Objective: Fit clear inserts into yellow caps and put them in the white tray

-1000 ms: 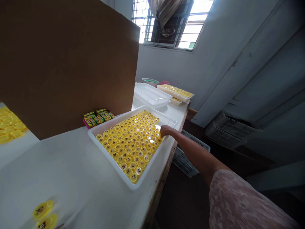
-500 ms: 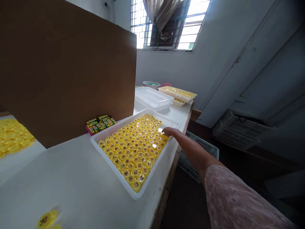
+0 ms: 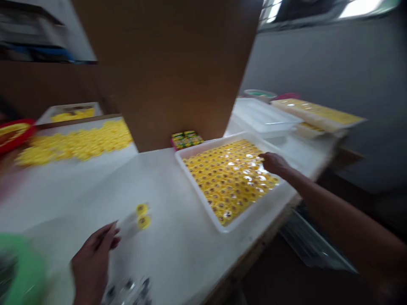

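One brown upright cardboard panel (image 3: 178, 72), at least four pale rectangular plastic trays (image 3: 270, 127) right of it, countless yellow round discs (image 3: 229, 173) in the nearest tray (image 3: 199, 195), two loose yellow discs (image 3: 144, 222) before the panel, one red round container (image 3: 27, 136) left of it.

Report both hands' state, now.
Left hand: fingers bent, blurred; grip cannot be told.
Right hand: over the white tray; grip cannot be told.

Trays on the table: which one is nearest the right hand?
The white tray closest to the camera, packed with yellow discs. The right hand is at its right side; the other trays stand farther back.
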`<control>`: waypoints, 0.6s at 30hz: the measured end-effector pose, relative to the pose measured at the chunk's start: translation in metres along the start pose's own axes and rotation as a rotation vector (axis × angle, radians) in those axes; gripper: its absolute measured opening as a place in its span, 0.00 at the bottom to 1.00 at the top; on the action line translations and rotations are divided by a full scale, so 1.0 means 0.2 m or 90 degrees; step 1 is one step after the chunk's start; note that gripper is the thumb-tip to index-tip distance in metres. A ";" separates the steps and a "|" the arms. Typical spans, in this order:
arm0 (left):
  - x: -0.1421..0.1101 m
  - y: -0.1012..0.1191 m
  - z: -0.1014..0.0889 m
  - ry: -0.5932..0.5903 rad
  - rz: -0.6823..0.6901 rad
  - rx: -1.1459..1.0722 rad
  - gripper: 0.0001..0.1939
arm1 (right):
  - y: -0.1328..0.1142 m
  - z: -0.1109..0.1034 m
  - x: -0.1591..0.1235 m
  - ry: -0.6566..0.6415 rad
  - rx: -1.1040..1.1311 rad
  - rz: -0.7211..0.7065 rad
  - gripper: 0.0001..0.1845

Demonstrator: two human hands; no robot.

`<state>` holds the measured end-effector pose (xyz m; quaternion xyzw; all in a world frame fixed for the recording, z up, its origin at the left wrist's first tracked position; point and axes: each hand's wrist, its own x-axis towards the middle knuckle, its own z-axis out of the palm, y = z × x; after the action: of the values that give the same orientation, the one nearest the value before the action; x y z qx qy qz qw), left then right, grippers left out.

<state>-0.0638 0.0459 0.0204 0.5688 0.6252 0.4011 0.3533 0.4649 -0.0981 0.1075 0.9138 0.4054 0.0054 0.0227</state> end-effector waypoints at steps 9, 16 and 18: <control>0.04 -0.04 -0.01 -0.017 -0.091 -0.146 0.19 | -1.24 -0.01 -0.41 0.043 0.171 -0.485 0.16; 0.05 -0.06 -0.04 -0.029 -0.062 -0.115 0.19 | -1.91 0.23 -0.77 -0.018 0.148 -0.415 0.35; 0.05 -0.06 -0.05 -0.038 -0.044 -0.098 0.19 | -1.99 0.29 -0.81 -0.022 0.138 -0.404 0.34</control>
<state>-0.0787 0.0550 0.0129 0.5297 0.6012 0.4181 0.4280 0.0639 0.0467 0.0334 0.7393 0.6672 -0.0610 -0.0674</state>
